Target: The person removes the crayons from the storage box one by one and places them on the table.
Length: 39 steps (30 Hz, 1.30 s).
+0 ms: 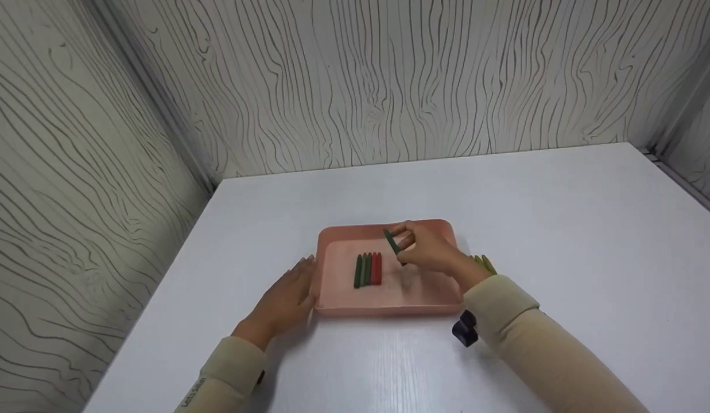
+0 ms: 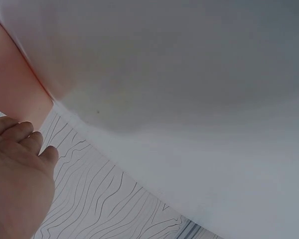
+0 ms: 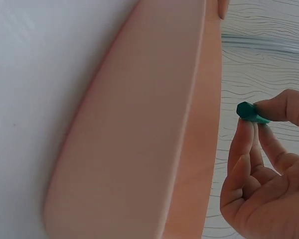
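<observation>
A pink tray (image 1: 389,311) lies on the table with a row of crayons in it, green crayons (image 1: 363,271) on the left and red crayons (image 1: 376,268) on the right. Above the tray, my right hand (image 1: 429,248) pinches a dark green crayon (image 1: 391,241) between thumb and fingers, tilted in the head view. The right wrist view shows the hexagonal end of that green crayon (image 3: 246,110). My left hand (image 1: 286,299) rests against the tray's left side, fingers extended and holding nothing.
More crayons, yellow-green (image 1: 487,264), lie just right of the tray, partly hidden by the right forearm. A small black device (image 1: 465,330) shows beside the right sleeve. The white table (image 1: 561,229) meets wood-patterned panels (image 1: 389,80) at the back and left.
</observation>
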{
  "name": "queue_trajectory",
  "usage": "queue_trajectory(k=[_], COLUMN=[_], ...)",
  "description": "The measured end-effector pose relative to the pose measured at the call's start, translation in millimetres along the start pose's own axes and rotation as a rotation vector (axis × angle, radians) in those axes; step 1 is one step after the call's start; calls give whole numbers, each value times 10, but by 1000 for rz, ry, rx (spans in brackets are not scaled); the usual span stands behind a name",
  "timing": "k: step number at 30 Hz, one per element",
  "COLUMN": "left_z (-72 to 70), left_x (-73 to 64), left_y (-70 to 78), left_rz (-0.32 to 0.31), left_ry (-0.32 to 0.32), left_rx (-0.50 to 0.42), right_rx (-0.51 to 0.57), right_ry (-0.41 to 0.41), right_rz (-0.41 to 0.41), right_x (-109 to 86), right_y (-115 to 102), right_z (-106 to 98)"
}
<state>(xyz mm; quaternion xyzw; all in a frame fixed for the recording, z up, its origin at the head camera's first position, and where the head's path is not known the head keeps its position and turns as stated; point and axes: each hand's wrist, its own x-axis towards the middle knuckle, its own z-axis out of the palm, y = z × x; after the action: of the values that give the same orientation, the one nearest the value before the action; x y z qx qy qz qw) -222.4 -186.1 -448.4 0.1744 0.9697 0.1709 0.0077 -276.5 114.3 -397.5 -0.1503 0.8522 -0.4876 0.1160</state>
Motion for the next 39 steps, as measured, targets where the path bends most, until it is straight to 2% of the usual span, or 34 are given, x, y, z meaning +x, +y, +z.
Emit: queue_trajectory(k=[5, 10, 17, 26, 33, 39], left_z=[-14, -23, -19, -8, -4, 11], left_x=[-17, -34, -24, -21, -12, -6], left_y=[-5, -7, 4, 9, 4, -24], left_rz=[8, 22, 16, 26, 24, 59], left_ry=[-9, -12, 4, 18, 9, 20], left_rx=[18, 31, 30, 27, 23, 47], right_rx=[-54, -97, -93, -165, -185, -190], right_ry=[25, 29, 37, 47, 20, -2], right_rz=[-39, -35, 35, 131, 188, 198], right_x=[-54, -132, -264, -422, -537, -606], right_y=[58, 123, 245, 458, 668, 795], right_z=[-195, -406, -669, -912, -1047, -1092])
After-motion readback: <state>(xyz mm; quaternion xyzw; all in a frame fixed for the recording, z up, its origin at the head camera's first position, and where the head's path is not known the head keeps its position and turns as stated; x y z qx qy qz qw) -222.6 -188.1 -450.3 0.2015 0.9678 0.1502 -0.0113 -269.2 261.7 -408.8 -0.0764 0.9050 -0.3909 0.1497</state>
